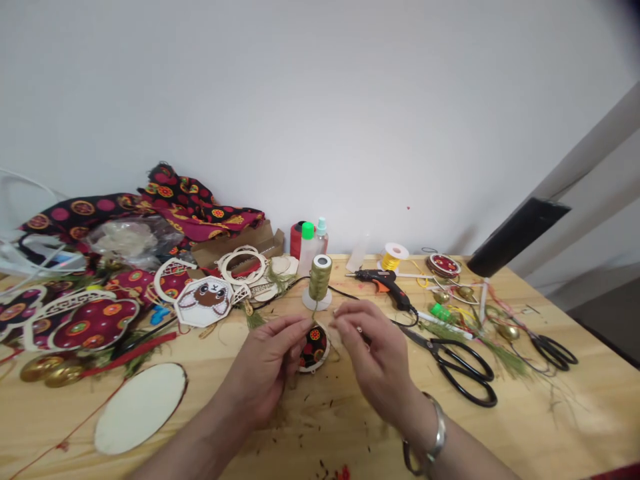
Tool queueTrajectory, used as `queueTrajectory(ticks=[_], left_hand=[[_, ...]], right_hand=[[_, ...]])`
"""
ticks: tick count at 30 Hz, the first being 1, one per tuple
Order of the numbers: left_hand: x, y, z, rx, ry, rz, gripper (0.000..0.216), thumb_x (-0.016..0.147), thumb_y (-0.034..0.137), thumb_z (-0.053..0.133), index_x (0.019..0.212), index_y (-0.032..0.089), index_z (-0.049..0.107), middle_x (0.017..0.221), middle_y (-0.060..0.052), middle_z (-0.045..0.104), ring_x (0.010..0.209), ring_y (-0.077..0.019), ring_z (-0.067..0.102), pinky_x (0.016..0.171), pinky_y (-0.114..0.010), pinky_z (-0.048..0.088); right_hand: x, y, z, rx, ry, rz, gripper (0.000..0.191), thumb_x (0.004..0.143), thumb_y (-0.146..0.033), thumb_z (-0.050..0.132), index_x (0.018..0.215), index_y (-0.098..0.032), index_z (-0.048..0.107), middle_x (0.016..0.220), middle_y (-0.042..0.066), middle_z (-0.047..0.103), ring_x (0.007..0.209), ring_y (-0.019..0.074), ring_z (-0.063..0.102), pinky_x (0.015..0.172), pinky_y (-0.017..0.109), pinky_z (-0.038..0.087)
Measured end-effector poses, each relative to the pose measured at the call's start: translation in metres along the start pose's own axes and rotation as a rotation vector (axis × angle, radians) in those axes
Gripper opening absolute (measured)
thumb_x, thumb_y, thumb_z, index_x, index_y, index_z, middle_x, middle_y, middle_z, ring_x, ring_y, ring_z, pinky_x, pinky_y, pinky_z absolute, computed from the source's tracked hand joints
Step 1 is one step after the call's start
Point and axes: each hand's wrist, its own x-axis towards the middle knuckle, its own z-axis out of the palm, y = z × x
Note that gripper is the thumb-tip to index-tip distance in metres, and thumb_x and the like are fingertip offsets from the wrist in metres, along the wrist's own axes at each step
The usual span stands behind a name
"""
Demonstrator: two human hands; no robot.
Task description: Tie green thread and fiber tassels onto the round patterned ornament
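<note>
My left hand (pixel 274 353) is closed in a pinch, and olive-green thread seems to run to its fingertips from the spool (pixel 320 280) standing upright just beyond. My right hand (pixel 375 360) is also pinched shut, a short way to the right; a thin strand shows near its fingertips, but what they hold is too small to make out. Between and below the hands lies a round ornament (pixel 315 348) covered in dark patterned fabric with a pale rim, partly hidden by the left fingers. Dark scraps dot the table under the hands.
Black-handled scissors (pixel 463 370) and a hot glue gun (pixel 385 283) lie to the right, beside a yellow thread spool (pixel 394 257). Bottles (pixel 307 247) stand at the back. On the left are patterned cloth (pixel 195 200), an animal-face piece (pixel 204 301) and a white oval (pixel 141 408).
</note>
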Motion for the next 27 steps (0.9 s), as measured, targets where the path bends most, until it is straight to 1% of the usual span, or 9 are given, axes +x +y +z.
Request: queueTrajectory(ticks=[1,3,6,8,13,16,21,24,27], left_hand=[[0.0,-0.001,0.0,0.024,-0.012,0.004,0.017,0.063,0.027,0.074,0.067,0.013,0.065,0.043,0.008,0.041,0.04,-0.0024,0.032,0.038,-0.013,0.022],[-0.001,-0.003,0.001,0.071,-0.03,0.012,0.018,0.064,0.03,0.074,0.068,0.013,0.067,0.042,0.008,0.041,0.039,-0.0025,0.031,0.038,-0.014,0.021],[-0.002,-0.006,0.0,0.144,-0.047,0.042,0.018,0.065,0.032,0.072,0.069,0.014,0.069,0.041,0.007,0.041,0.039,-0.0029,0.029,0.038,-0.015,0.02],[-0.003,-0.006,0.0,0.18,-0.062,0.053,0.018,0.066,0.033,0.071,0.07,0.015,0.07,0.041,0.007,0.043,0.039,-0.0031,0.03,0.039,-0.015,0.021],[-0.005,-0.005,0.003,0.276,-0.06,0.084,0.017,0.067,0.032,0.069,0.067,0.016,0.071,0.039,0.007,0.042,0.038,-0.0035,0.029,0.039,-0.017,0.02],[-0.007,-0.003,0.005,0.341,-0.075,0.108,0.015,0.067,0.03,0.068,0.066,0.015,0.071,0.042,0.005,0.048,0.04,-0.004,0.03,0.04,-0.018,0.021],[-0.008,0.0,0.005,0.428,-0.127,0.089,0.02,0.071,0.032,0.065,0.064,0.015,0.07,0.042,0.006,0.045,0.039,-0.0037,0.025,0.039,-0.019,0.02],[-0.006,-0.001,0.003,0.409,-0.121,0.063,0.018,0.07,0.033,0.067,0.068,0.015,0.071,0.041,0.007,0.041,0.039,-0.0034,0.023,0.039,-0.018,0.019],[-0.004,-0.003,0.0,0.374,-0.131,0.032,0.018,0.07,0.033,0.068,0.071,0.015,0.072,0.044,0.006,0.044,0.041,-0.0037,0.026,0.04,-0.017,0.019]], right_hand=[[0.003,0.003,0.001,0.105,0.032,0.17,0.016,0.083,-0.023,0.053,0.076,-0.017,0.066,0.087,0.007,0.063,0.083,0.0169,0.057,0.075,0.03,0.045],[0.006,0.009,0.004,0.364,-0.031,0.441,0.018,0.08,-0.031,0.058,0.078,-0.016,0.068,0.08,0.005,0.065,0.076,0.0157,0.058,0.073,0.029,0.045],[0.007,0.013,0.009,0.69,-0.201,0.603,0.023,0.077,-0.035,0.062,0.079,-0.014,0.069,0.067,0.003,0.064,0.064,0.0129,0.057,0.07,0.029,0.046],[0.006,0.013,0.011,0.765,-0.228,0.614,0.023,0.075,-0.035,0.064,0.079,-0.013,0.07,0.064,0.003,0.064,0.06,0.0123,0.058,0.069,0.03,0.047],[0.005,0.01,0.011,0.72,-0.13,0.703,0.025,0.062,-0.032,0.074,0.073,-0.01,0.071,0.059,0.003,0.065,0.056,0.0138,0.061,0.066,0.031,0.051],[0.005,0.009,0.011,0.697,-0.101,0.763,0.025,0.059,-0.032,0.075,0.069,-0.011,0.068,0.055,0.003,0.065,0.049,0.0131,0.06,0.056,0.028,0.051],[0.006,0.008,0.008,0.639,-0.127,0.739,0.025,0.065,-0.035,0.07,0.062,-0.012,0.059,0.042,-0.002,0.055,0.035,0.007,0.046,0.037,0.017,0.033],[0.006,0.01,0.008,0.616,-0.104,0.684,0.024,0.066,-0.032,0.069,0.06,-0.012,0.057,0.039,-0.007,0.043,0.035,0.0025,0.032,0.037,0.016,0.021],[0.007,0.012,0.006,0.591,-0.101,0.626,0.023,0.067,-0.029,0.068,0.056,-0.013,0.056,0.043,-0.008,0.039,0.041,0.003,0.028,0.041,0.019,0.02]])
